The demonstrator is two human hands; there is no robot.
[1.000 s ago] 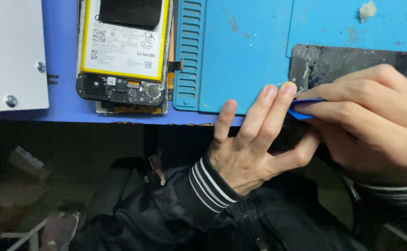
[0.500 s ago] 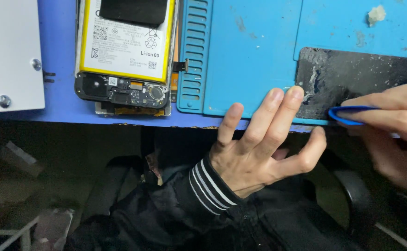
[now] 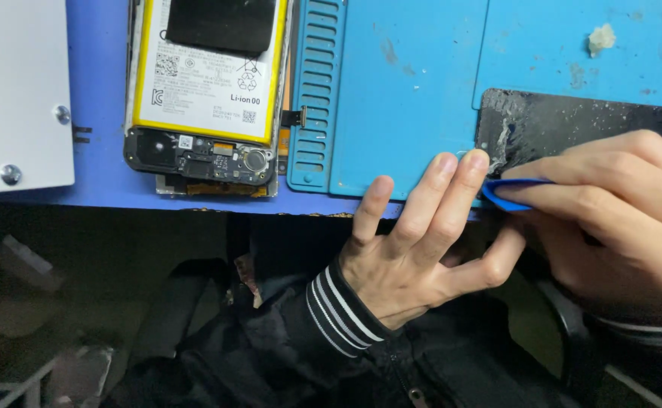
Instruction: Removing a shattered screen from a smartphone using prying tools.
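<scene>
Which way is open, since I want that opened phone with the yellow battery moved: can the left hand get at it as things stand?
Probably yes. The left hand only rests its fingertips on the blue ribbed work mat, and bare mat lies between it and the opened phone with the yellow battery.

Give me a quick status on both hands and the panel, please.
Right hand grips blue pry tool at black panel corner. Left hand fingertips brace panel edge on blue mat. Nothing in the way.
</scene>
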